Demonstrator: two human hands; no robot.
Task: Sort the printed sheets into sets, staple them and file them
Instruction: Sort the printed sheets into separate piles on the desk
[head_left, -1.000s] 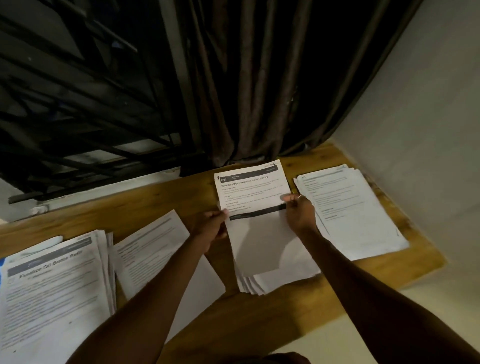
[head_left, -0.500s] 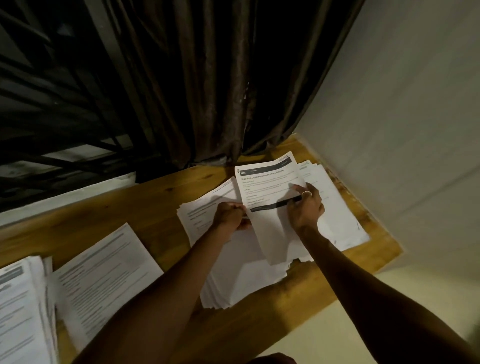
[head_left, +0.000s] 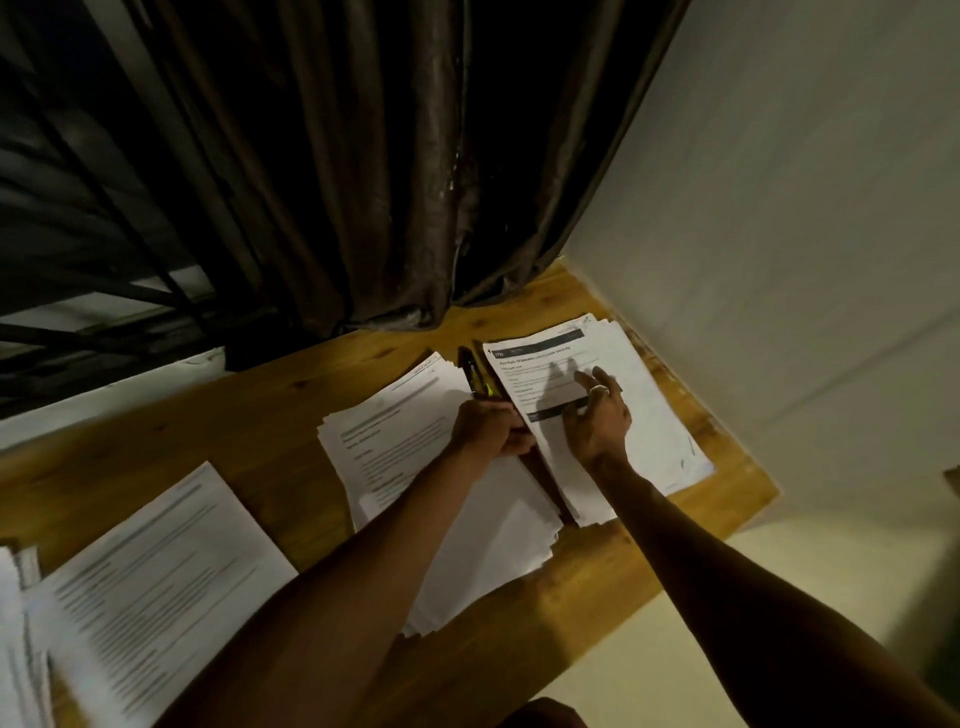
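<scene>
Now the top sheet (head_left: 540, 364) lies on the pile (head_left: 670, 441) at the table's (head_left: 363, 364) far right corner, long axis pointing away from the person, the right hand (head_left: 597, 421), the nearer one, spread flat upon it, the left hand (head_left: 491, 431) curled, pinching its left edge.

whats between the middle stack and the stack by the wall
A dark pen-like object on the wooden table, with the left hand at its near end; head view.
</scene>
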